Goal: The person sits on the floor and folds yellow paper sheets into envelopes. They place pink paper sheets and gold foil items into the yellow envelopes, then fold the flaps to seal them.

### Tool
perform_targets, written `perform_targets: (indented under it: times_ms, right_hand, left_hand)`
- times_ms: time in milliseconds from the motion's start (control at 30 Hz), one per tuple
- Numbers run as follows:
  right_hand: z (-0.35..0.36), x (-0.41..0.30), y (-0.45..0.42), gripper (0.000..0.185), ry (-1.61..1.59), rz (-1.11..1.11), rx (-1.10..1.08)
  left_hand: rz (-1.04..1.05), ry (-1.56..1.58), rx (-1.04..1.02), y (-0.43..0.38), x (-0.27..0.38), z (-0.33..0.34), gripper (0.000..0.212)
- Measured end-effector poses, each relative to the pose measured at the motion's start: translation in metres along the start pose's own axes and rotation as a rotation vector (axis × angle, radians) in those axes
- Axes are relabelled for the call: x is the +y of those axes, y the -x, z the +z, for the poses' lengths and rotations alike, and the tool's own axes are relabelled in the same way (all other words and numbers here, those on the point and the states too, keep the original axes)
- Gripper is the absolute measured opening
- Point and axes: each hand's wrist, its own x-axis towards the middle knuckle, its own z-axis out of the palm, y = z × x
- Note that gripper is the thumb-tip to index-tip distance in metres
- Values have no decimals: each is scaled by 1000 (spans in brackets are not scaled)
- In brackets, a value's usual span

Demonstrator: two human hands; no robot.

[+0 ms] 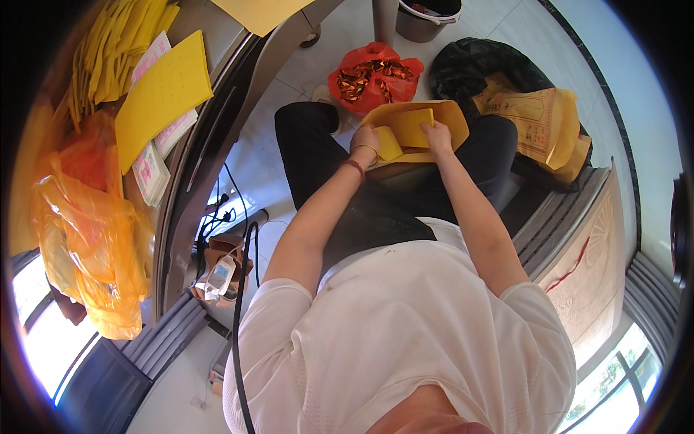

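An opened yellow-brown paper bag [454,116] rests over my lap between my knees. My left hand [367,142] grips its left side, with a small piece of yellow paper [388,143] next to the fingers; whether the hand also holds that piece is unclear. My right hand [437,136] pinches the right edge of a yellow paper stack [411,128] inside the bag's mouth. The bag's lower part is hidden by my wrists and forearms.
On the floor ahead stands a red plastic bag [404,89] of shiny folded foil paper. Printed paper bags [534,122] lie on a black plastic bag [477,51] at right. The left table carries yellow paper sheets [162,100] and an orange plastic bag [97,233]. A black cable [237,325] passes my left side.
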Motion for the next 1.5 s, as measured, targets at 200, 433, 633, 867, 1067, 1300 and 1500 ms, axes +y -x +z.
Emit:
perform_targets:
  times_ms: [200,433,633,867,1067,1300,1500]
  right_hand:
    - [-6,-22,25,21,-296,171,-162]
    - [-4,-22,29,21,-273,176,-269]
    - [-3,-25,35,20,-397,196,-483]
    - [17,-23,37,26,325,-224,-384]
    - [24,-30,46,30,-74,-19,-613]
    - [30,-26,47,29,674,-711,-177]
    - [24,-33,41,23,729,-669,-330]
  left_hand:
    - [467,184,216,37,48,-7,32]
    - [254,419,-192,19,34,10,35]
    - [-36,1085,-287,41,51,-12,41]
    - [-62,1318,-586,51,53,-23,46]
    - [-5,1419,-506,31,25,-16,41]
    - [-31,1651,-714,38,28,-23,44]
    - [-82,1641,-695,41,21,-28,39]
